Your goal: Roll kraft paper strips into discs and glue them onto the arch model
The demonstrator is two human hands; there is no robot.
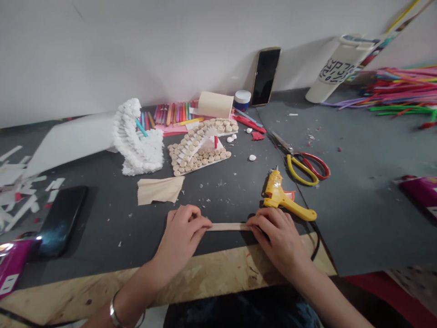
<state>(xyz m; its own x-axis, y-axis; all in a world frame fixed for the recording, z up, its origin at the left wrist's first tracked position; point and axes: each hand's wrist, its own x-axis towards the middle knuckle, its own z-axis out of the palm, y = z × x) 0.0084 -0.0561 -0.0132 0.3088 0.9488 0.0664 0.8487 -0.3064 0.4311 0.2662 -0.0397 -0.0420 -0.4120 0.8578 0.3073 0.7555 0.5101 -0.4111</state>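
At the far left a purple packet is cut off by the frame edge, and its print is too small to read. Beside it, a dark phone lies flat on the worktop. White paper scraps lie behind the phone and run out of view.

The left hand rests near the front edge of the worktop, a bracelet on its wrist. Its fingers are curled together and pinched on the left end of a beige paper strip. That end is hidden under them.

The paper strip lies flat on the dark worktop, just behind the bare wooden front edge. Its long axis runs left to right, nearly level, from one hand to the other. Only the middle stretch shows, so its full length cannot be told.

The right hand covers the other end, fingers close together and pressed down on it. The tips are hidden from above by the knuckles.

Behind the left hand lies a torn beige paper piece. Further back stand a white fluffy model and a model of small rolled discs.

A yellow glue gun lies just behind the right hand, nozzle pointing away and handle towards the right. Its cord passes behind the right hand and is partly covered. Scissors lie open beyond it. At the right edge, coloured sticks and a second purple packet are cut off.
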